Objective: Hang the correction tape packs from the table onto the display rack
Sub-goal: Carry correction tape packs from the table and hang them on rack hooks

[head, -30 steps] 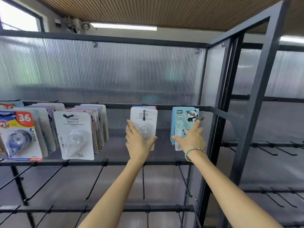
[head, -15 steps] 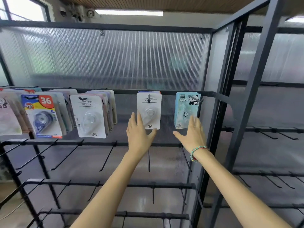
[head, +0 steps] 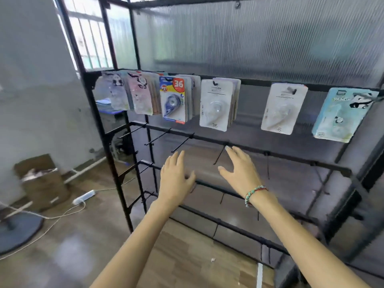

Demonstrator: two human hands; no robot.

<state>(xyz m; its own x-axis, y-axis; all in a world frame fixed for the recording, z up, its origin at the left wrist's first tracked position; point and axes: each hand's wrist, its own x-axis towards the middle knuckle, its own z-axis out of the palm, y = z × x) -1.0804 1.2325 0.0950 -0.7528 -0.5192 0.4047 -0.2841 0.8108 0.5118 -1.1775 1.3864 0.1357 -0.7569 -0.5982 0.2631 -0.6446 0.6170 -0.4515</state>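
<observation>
Correction tape packs hang along the top row of the black display rack point(head: 270, 156). From left: panda packs point(head: 116, 93), pink packs point(head: 140, 94), a blue-and-yellow "36" pack point(head: 172, 100), a white "36" stack point(head: 216, 104), a single white pack point(head: 282, 108) and a light-blue panda pack point(head: 342, 115). My left hand point(head: 176, 177) and my right hand point(head: 241, 169) are held out below that row, in front of bare hooks. Both are empty with fingers relaxed and touch nothing. A beaded bracelet point(head: 254, 193) circles my right wrist.
Lower rack rows carry bare black hooks point(head: 180, 144). On the floor at the left are a cardboard box point(head: 41, 181), a white power strip point(head: 84, 197) with cables, and a fan base point(head: 16, 231). A blue table point(head: 106, 107) shows behind the rack's left post.
Both hands have let go of the hung white and light-blue packs and dropped below the top row. The view has swung left and down, showing the floor.
</observation>
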